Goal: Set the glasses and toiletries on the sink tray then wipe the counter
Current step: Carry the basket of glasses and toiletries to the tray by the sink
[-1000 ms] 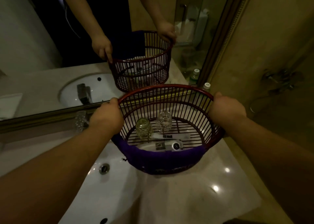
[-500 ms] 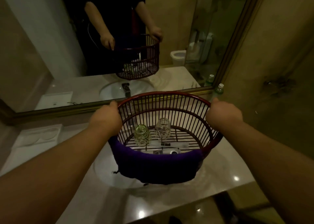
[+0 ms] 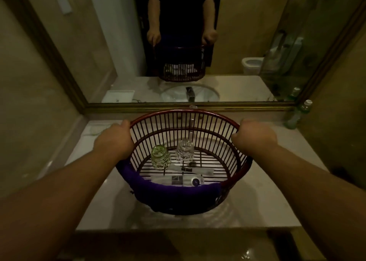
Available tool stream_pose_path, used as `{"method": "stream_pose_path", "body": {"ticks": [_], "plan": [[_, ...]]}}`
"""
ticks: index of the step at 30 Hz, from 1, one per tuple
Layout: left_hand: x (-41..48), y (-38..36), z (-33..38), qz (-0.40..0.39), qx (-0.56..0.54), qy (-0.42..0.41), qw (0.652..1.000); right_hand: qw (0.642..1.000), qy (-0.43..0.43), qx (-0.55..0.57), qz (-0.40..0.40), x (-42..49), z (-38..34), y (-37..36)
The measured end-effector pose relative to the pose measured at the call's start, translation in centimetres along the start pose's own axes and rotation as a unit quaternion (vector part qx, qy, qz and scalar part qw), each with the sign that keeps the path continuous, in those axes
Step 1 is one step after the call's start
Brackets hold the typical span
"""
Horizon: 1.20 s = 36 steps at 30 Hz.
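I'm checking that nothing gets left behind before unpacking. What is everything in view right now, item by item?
basket: one, dark red, slatted, held above the counter
cloth: one, purple, draped over the basket's near rim
glasses: two, one green, one clear, on the basket floor
toiletry packets: at least two, white, lying on the basket floor
tray: one, white, counter's back left corner
bottle: one, greenish, white cap, counter's back right corner
counter: one, pale marble
mirror: one, gold frame, behind the counter
left hand: grips the basket's left rim
right hand: grips the basket's right rim
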<state>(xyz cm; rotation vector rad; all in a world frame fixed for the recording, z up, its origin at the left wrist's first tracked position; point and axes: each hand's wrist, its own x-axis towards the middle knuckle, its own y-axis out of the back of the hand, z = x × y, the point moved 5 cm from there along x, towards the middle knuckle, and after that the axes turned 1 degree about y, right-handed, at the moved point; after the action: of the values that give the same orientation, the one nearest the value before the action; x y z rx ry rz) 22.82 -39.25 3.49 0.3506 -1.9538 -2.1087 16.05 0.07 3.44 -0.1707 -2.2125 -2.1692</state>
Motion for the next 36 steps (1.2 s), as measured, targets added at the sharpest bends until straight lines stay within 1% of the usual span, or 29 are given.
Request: {"method": "stream_pose_path", "body": {"ticks": [3,6,14,17,22,27,31,34,36], "plan": [[-0.4,-0.4,-3.6,-0.003,-0.004,0.0,1.0,0.999,0.025,0.015,-0.015,-0.6,-3.1,-0.9],[-0.5,-0.7,-7.3,-0.009,0.0,0.005,1.0,0.999,0.032,0.032,-0.024,-1.6,-6.5,-1.8],[-0.2,-2.5,-17.7,-0.047,-0.001,0.015,0.999,0.996,0.061,0.01,-0.064,-4.9,-15.9,-3.5],[0.2,-3.2,-21.8,-0.049,0.012,0.017,0.999,0.995,0.073,0.008,-0.074,-6.4,-19.5,-4.5],[1.3,-4.1,-27.8,-0.054,0.004,0.017,0.998,0.992,0.08,0.024,-0.096,-8.4,-25.1,-6.2],[1.8,-5.4,-32.5,-0.076,0.005,0.026,0.997,0.991,0.086,0.027,-0.099,-9.5,-29.7,-7.6],[2.3,-6.3,-35.1,-0.106,0.015,0.039,0.994,0.988,0.085,0.031,-0.122,-10.1,-32.6,-8.7],[2.4,-6.6,-36.9,-0.11,0.039,0.03,0.993,0.987,0.078,0.038,-0.138,-10.7,-34.6,-9.4],[2.4,-6.7,-38.1,-0.101,0.063,0.02,0.993,0.986,0.089,0.043,-0.135,-11.2,-36.1,-9.9]]}}
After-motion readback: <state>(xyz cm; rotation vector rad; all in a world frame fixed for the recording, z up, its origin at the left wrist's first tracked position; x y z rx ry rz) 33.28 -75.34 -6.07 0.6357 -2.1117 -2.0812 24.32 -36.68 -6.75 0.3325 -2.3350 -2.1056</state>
